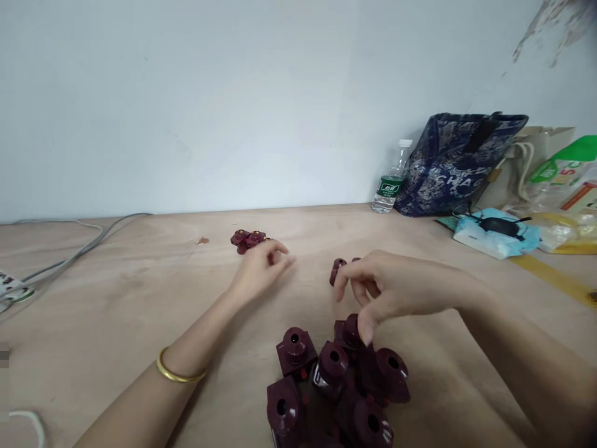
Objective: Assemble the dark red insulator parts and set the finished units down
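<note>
Several dark maroon parts with round, holed knobs (333,364) stand in a cluster at the bottom centre. Just above that cluster is my right hand (385,286), its fingers curved and apart, with nothing seen between them. Small maroon pieces (337,269) lie beyond its fingertips, partly hidden by the hand. My left hand (263,267) is further left and forward, with thumb and index finger apart and nothing visible in it. Beside its knuckles sits a small maroon group with gold-coloured bits (247,239). A gold bangle (175,371) circles my left wrist.
A water bottle (390,180) and a dark blue patterned bag (457,162) stand by the wall at the right. Black glasses (501,225) lie on a light blue packet (489,244). Grey cables (91,242) run across the wooden table (116,298) at the left.
</note>
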Motion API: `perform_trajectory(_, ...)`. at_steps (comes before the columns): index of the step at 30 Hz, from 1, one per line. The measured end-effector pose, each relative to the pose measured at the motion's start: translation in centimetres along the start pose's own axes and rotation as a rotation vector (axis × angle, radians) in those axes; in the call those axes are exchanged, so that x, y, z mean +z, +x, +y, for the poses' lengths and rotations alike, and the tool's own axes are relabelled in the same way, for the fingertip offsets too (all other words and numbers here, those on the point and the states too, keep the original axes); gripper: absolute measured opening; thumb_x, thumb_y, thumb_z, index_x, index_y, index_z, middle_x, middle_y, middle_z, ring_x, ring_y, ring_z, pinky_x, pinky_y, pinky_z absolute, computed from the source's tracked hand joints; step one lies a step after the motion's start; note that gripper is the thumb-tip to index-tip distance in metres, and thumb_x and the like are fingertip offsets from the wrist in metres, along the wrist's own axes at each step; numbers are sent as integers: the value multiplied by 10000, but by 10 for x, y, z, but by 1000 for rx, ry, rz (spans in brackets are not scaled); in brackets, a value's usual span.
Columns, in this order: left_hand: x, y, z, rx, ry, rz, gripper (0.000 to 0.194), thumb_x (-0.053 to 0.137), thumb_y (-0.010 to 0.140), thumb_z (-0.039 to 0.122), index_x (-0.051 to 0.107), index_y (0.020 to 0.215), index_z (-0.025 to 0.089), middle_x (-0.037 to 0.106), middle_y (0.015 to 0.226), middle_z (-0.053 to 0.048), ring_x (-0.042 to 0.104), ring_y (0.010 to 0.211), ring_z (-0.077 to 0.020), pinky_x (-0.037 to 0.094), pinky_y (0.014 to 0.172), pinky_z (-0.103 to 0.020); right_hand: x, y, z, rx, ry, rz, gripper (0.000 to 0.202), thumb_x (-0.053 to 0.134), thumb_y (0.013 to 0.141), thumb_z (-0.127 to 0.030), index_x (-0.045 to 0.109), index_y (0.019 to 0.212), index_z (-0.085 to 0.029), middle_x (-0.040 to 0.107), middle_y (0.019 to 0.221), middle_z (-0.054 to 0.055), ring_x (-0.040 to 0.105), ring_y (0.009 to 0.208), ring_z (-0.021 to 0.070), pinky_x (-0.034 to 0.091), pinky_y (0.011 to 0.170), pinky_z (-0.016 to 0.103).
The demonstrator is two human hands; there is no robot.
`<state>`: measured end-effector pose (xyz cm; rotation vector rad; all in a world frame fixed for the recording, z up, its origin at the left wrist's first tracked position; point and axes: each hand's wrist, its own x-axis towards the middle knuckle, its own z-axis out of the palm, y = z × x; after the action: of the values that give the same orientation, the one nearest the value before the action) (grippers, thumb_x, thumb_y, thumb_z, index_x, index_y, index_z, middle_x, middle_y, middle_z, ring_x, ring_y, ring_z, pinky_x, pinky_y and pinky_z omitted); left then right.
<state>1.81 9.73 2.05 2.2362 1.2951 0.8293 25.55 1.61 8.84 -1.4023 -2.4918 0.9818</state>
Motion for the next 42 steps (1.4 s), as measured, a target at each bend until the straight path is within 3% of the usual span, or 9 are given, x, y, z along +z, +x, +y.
perform_trajectory(3, 8, -8, 22, 73, -378, -458, 385, 532, 830, 504, 649, 958, 159, 660, 823, -54, 600, 746, -170, 476, 683, -285, 1, -3, -6, -58, -8, -63, 292, 721, 688, -455, 710, 855, -216, 598, 623, -26, 524, 555, 125, 319, 456, 225)
perform_trajectory(6, 15, -13, 35, 117, -512, -596, 426, 569, 794, 520, 634, 1021, 166, 673, 905, -60, 605, 784, -175, 474, 695, -284, 7, 8, 4, -86, -26, 136, 193, 582, 813, -341, 704, 860, -199, 599, 627, -18, 506, 558, 119, 326, 491, 230)
perform_trajectory(12, 17, -13, 42, 146, -75, -178, 326, 697, 713, 352, 641, 994, 197, 676, 916, -42, 604, 813, -204, 464, 740, -314, 29, 38, 20, 0, 59, 512, 233, 520, 860, -383, 630, 905, -183, 642, 729, 15, 553, 640, 146, 362, 552, 244)
perform_trajectory(17, -3, -21, 28, 50, -82, -273, 331, 661, 741, 386, 650, 1022, 210, 698, 941, -45, 640, 831, -216, 489, 752, -330, 28, 37, 21, -205, -2, 619, 152, 512, 850, -168, 552, 992, -205, 641, 933, 27, 572, 776, 147, 414, 676, 254)
perform_trajectory(26, -35, -14, -63, -235, 224, 263, 432, 693, 690, 440, 591, 1050, 224, 639, 1034, -51, 646, 801, -220, 503, 713, -337, 39, 45, 38, -51, -492, 461, 192, 708, 749, -268, 666, 915, -181, 576, 1066, 120, 528, 966, 277, 416, 806, 385)
perform_trajectory(32, -30, -15, -50, -198, 409, 513, 734, 684, 697, 475, 404, 1316, 197, 473, 1207, -148, 575, 974, -291, 489, 735, -400, 40, 33, -10, -207, 113, 206, 408, 649, 803, -442, 621, 1154, -238, 622, 824, 3, 547, 661, 123, 419, 598, 231)
perform_trajectory(35, -27, -26, -19, -31, 74, 274, 443, 567, 802, 510, 557, 1089, 173, 588, 903, -63, 585, 783, -198, 477, 676, -315, 41, 32, -25, -316, 236, -42, 372, 717, 722, -464, 702, 1002, -220, 599, 694, -32, 498, 578, 94, 352, 502, 204)
perform_trajectory(39, -13, -38, 16, 10, -442, -388, 507, 359, 889, 576, 629, 943, 150, 628, 775, -55, 590, 689, -168, 475, 628, -289, 41, 39, -10, -226, 308, 180, 230, 602, 833, -355, 697, 942, -176, 594, 692, -17, 503, 613, 98, 368, 546, 215)
perform_trajectory(42, 0, -41, 31, 59, -327, -255, 359, 595, 806, 474, 641, 1000, 175, 622, 848, -43, 586, 787, -181, 472, 724, -310, 43, 44, 6, -87, 426, 341, 247, 517, 879, -358, 638, 991, -174, 631, 800, 16, 558, 681, 123, 420, 597, 239)
